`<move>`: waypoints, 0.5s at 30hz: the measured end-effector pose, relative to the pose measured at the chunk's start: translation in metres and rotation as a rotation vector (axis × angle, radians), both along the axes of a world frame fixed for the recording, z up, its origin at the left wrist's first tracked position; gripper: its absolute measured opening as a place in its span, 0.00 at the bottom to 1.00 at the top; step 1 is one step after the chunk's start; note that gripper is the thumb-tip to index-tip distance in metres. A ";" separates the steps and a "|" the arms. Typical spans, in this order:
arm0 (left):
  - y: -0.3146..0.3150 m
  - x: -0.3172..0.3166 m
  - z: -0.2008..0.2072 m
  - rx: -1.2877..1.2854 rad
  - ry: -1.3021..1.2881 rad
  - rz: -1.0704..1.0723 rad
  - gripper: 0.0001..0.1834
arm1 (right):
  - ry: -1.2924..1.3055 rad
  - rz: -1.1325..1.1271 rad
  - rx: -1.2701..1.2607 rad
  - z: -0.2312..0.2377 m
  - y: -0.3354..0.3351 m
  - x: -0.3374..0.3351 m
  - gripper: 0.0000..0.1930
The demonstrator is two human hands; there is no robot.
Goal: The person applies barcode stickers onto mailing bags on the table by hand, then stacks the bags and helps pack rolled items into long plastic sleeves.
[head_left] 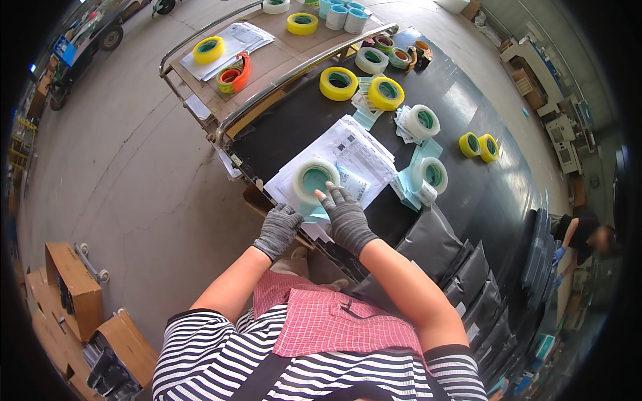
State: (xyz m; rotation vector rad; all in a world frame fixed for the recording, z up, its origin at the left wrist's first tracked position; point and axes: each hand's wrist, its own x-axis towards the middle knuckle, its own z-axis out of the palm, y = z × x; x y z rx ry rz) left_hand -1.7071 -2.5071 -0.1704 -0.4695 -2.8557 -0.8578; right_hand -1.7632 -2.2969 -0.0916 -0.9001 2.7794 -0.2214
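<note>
Resting on a stack of printed white papers (348, 150) at the near edge of the black table (468, 194), a roll of clear tape with a teal core (314, 179) lay flat just ahead of both gloved hands. The right hand (346, 215) in its grey knit glove had its fingers spread and released, the fingertips touching the roll's near rim and a small printed label (353, 182) beside it — it gripped nothing. The left hand (277, 228), also in a grey glove, was loosely curled at the table's edge just beside a teal slip (314, 212) under the roll; whether it pinched that slip could not be told.

Further along the table lay two more clear rolls (422, 121) (431, 174) on teal slips, two large yellow rolls (338, 83) (386, 93) and a pair of small yellow ones (479, 146). Dark grey mailer bags (435, 244) were stacked on the table to the person's right. Beyond the table stood a metal cart with a cardboard top (267, 63), carrying more yellow rolls, an orange roll (234, 75) and papers. Cardboard boxes (73, 287) sat on the concrete floor (120, 160) to the left — and at the far right another person (585, 237) in blue gloves bent over the table's end
</note>
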 end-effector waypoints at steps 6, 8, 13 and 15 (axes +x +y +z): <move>-0.006 0.002 0.002 0.011 -0.002 -0.121 0.07 | 0.021 -0.062 0.171 -0.025 -0.019 -0.014 0.31; -0.010 0.001 0.005 -0.004 0.003 -0.135 0.06 | 0.093 -0.062 0.141 -0.032 -0.016 -0.019 0.21; -0.026 0.002 0.019 -0.025 0.028 -0.135 0.06 | 0.093 -0.051 0.089 -0.048 -0.009 -0.023 0.20; -0.038 0.006 0.026 0.045 0.130 -0.110 0.05 | 0.153 -0.037 -0.006 -0.051 -0.007 -0.024 0.19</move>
